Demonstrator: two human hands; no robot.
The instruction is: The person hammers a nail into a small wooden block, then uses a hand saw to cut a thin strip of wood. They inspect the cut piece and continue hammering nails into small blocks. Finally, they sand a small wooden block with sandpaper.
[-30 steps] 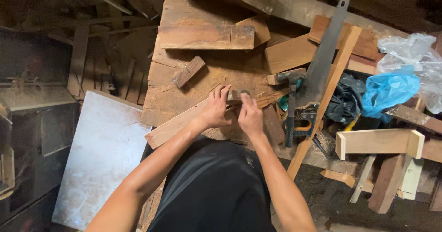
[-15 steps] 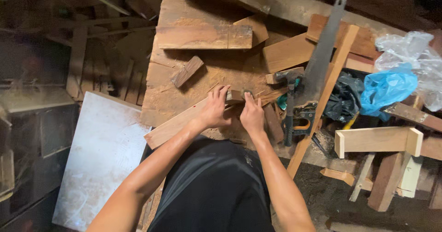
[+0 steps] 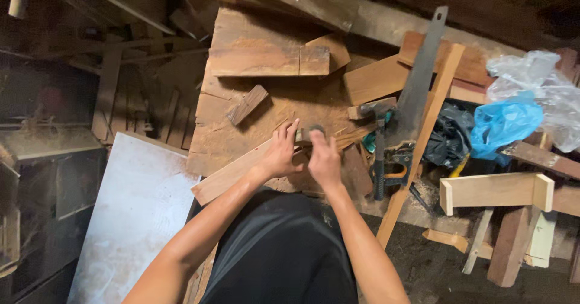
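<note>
Two hands together over a long wooden strip on a sawdust-strewn workbench. Left hand spread flat on the strip, fingers pointing away and pressing down, touching the right. Right hand curled around a small dark tool — only its rounded top showing past the knuckles, kind impossible to tell. Strip running diagonally from below the left wrist up to the fingertips of both hands, splintered at the far end.

Just beyond the left hand, a small loose wood block, tilted; farther on, a thick plank lying flat across the bench. Just right of the right hand, a hammer with its handle pointing back toward the body, and beside it a hand saw lying at a slant — blade away, handle near. Resting against the saw, a long pale batten. Well to the right, a blue plastic bag under a clear one, and nearer, a pale T-shaped wooden piece. Well to the left of the left arm, a pale flat sheet leaning low.
</note>
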